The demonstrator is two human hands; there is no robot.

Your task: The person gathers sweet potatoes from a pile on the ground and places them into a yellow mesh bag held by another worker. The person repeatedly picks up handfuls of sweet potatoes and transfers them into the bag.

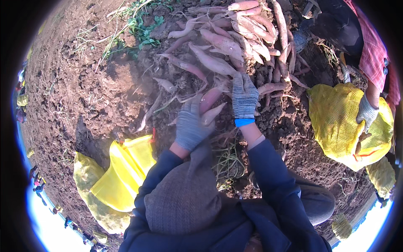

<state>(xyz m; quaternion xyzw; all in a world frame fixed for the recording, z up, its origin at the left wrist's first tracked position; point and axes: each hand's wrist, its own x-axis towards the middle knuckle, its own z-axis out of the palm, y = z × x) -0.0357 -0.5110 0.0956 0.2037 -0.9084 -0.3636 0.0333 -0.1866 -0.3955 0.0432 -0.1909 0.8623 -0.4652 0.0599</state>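
Both my hands wear grey knitted gloves over a heap of pinkish sweet potatoes on the soil. My left hand (191, 126), a little blurred, is closed on a reddish sweet potato (210, 100); a paler sweet potato (214, 114) lies against the same hand. My right hand (244, 98), with a blue cuff at the wrist, curls its fingers over the tapered end of a long sweet potato (213, 62). Its thumb and fingertips are mostly hidden. Beyond my hands, the main sweet potato pile (252, 31) spreads toward the far side.
Yellow mesh sacks (124, 176) lie on the soil to my left. At right, another person's gloved hand (367, 113) holds a yellow mesh sack (336, 122). Green vines (145, 27) lie at the far left of the pile, and dry stems (230, 161) near my knees.
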